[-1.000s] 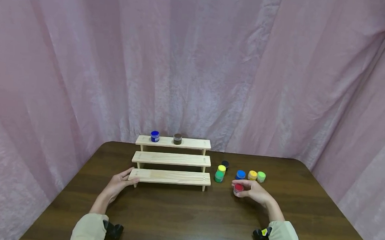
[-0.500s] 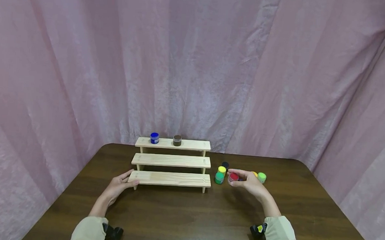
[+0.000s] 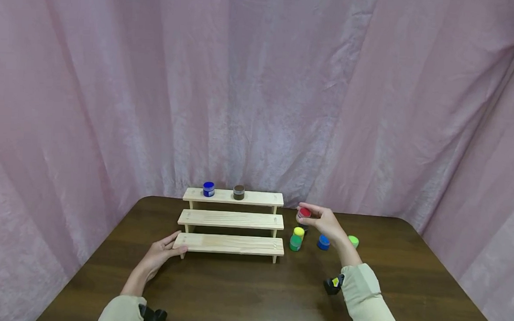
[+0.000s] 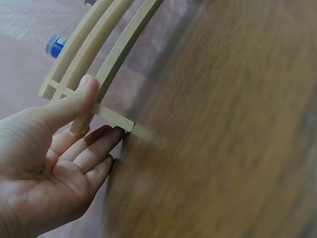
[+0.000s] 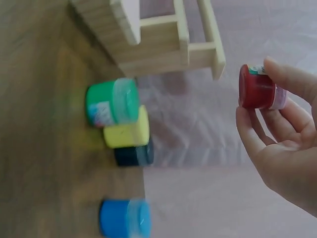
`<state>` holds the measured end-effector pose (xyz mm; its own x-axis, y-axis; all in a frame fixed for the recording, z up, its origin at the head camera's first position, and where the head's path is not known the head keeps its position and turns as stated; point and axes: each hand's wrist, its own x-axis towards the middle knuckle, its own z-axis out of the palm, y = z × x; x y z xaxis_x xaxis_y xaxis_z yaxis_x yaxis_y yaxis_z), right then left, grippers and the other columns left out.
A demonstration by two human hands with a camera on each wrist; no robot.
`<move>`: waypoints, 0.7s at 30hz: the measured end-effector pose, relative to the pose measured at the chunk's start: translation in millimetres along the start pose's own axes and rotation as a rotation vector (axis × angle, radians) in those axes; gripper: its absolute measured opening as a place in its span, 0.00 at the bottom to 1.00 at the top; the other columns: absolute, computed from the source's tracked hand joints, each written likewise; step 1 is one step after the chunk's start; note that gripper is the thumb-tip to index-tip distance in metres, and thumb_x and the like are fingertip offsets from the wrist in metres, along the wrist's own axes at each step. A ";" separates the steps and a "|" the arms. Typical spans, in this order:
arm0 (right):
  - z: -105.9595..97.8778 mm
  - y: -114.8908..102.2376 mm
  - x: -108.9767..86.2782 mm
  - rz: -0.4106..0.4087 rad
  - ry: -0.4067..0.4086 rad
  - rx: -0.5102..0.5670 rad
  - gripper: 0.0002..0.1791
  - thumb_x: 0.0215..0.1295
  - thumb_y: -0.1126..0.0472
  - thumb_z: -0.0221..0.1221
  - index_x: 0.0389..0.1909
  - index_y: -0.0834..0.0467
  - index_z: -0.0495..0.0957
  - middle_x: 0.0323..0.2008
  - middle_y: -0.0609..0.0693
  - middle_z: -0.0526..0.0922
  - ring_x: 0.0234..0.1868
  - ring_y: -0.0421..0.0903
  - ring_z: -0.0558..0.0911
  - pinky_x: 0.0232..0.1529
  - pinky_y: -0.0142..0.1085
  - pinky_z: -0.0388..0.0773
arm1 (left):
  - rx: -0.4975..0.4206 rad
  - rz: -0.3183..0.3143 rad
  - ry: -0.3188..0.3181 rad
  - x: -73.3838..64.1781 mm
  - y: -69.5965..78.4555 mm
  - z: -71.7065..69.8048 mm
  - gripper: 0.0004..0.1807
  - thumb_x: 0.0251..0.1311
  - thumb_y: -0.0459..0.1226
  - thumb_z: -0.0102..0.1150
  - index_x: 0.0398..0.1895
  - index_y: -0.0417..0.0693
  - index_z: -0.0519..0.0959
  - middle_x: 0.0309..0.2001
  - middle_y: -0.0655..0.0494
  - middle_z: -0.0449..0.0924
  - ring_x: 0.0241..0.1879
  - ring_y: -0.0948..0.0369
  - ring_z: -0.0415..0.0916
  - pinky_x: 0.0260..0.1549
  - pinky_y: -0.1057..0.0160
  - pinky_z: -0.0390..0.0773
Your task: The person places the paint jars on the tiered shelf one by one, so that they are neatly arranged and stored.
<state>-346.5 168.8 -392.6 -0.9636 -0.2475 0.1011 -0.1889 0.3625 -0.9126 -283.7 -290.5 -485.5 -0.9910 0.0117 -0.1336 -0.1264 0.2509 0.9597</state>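
A three-step wooden display rack (image 3: pixel 232 244) stands at the middle of the table. My left hand (image 3: pixel 160 255) holds the left end of its lowest step; in the left wrist view the thumb lies over the wood and the fingers are underneath. Between the thumb and fingers of my right hand (image 3: pixel 326 224) is a small red paint jar (image 5: pixel 257 88), lifted near the rack's right side. A blue jar (image 3: pixel 209 189) and a brown jar (image 3: pixel 239 192) sit on the top step.
Right of the rack stand a green jar (image 3: pixel 295 243), a yellow jar (image 3: pixel 299 232) and a dark jar (image 5: pixel 134 154), close together. A lighter blue jar (image 3: pixel 324 242) and a light green jar (image 3: pixel 353 241) are farther right. A pink curtain (image 3: pixel 260 93) hangs behind the table.
My right hand has raised the red paint jar and carried it leftward and away from me, past the other jars. My left hand keeps its hold on the rack.
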 end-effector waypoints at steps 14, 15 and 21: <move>35.3 -30.0 43.7 0.002 0.051 0.074 0.31 0.63 0.61 0.64 0.68 0.55 0.69 0.64 0.59 0.76 0.64 0.54 0.75 0.62 0.42 0.75 | 0.018 -0.001 0.005 -5.1 1.3 0.7 0.45 0.61 0.46 0.65 0.77 0.47 0.53 0.71 0.38 0.61 0.73 0.43 0.56 0.72 0.39 0.53; 37.1 -31.6 45.9 0.001 0.057 0.079 0.31 0.63 0.61 0.64 0.68 0.55 0.70 0.64 0.59 0.76 0.63 0.54 0.75 0.61 0.40 0.76 | 0.019 0.000 0.005 -5.2 1.3 0.7 0.45 0.61 0.46 0.65 0.77 0.47 0.53 0.71 0.38 0.61 0.73 0.43 0.55 0.72 0.39 0.52; 49.7 -41.6 59.6 -0.018 0.042 0.074 0.32 0.62 0.61 0.65 0.68 0.56 0.69 0.62 0.59 0.77 0.62 0.54 0.77 0.55 0.36 0.79 | 0.015 0.005 0.012 -3.8 1.2 -1.0 0.45 0.61 0.45 0.65 0.77 0.46 0.53 0.70 0.38 0.62 0.72 0.43 0.57 0.72 0.40 0.53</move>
<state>-386.7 94.3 -368.3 -0.9674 -0.2155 0.1330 -0.1937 0.2909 -0.9369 -280.1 -291.2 -483.6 -0.9921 0.0011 -0.1253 -0.1206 0.2649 0.9567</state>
